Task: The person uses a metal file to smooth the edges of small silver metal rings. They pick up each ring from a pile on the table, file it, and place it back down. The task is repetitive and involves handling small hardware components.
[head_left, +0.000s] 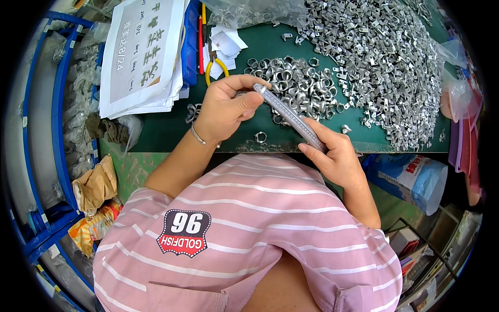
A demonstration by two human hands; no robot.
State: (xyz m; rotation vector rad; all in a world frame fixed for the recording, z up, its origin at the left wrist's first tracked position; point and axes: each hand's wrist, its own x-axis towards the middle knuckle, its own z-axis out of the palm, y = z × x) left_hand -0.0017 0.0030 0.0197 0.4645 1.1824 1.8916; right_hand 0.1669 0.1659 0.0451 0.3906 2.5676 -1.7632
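My right hand (335,153) is closed round the near end of a long silver measuring stick (291,117) with fine scale marks, which slants up to the left over the table edge. At its far tip my left hand (236,99) is pinched shut, thumb against forefinger. A small shiny bit shows at these fingertips, too small to name. Just beyond the stick lies a heap of silver metal rings (312,86). One loose ring (260,137) sits near the table's front edge, and another ring (345,129) lies right of my right hand.
A large heap of small metal clips (374,62) covers the green table's (228,138) right side. Printed sheets (140,57), a blue tray (191,47), yellow-handled pliers (217,67) and a red pen (201,49) lie left. A blue-framed rack (60,104) stands at far left.
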